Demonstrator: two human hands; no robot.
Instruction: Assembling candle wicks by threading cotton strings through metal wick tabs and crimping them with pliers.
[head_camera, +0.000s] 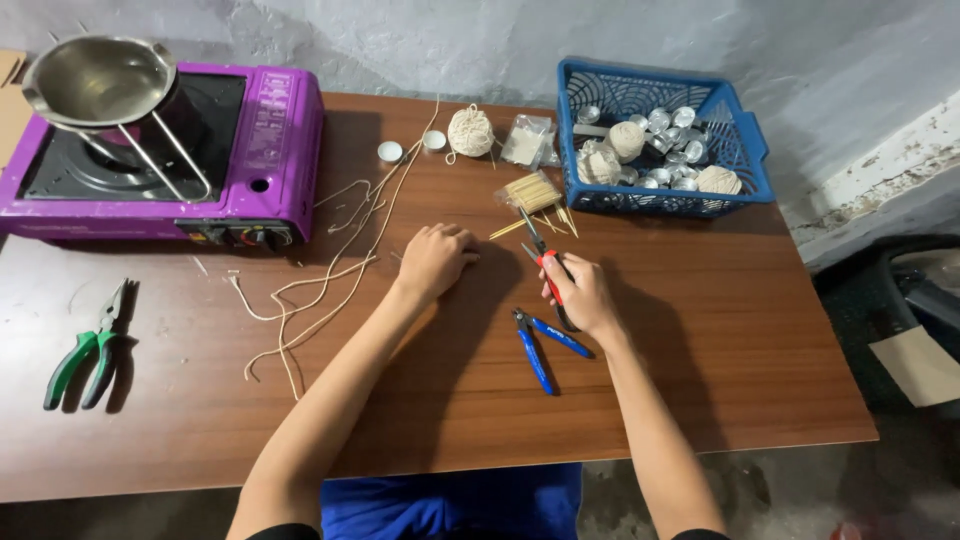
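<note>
My left hand (436, 260) rests knuckles up on the brown table (700, 330), fingers curled, at the end of several loose cream strings (320, 290). Whether it pinches a string I cannot tell. My right hand (583, 295) grips red-handled scissors (545, 262), their blades pointing away toward a bundle of thin wooden sticks (533, 192). Blue-handled cutters (540, 345) lie on the table just below my right hand.
A purple portable gas stove (270, 150) with a steel pot (100, 80) stands at the back left. Green-handled pliers (88, 350) lie at the left. A blue basket (745, 150) holds string balls and metal cups. A string ball (470, 130) and small cups sit beside it.
</note>
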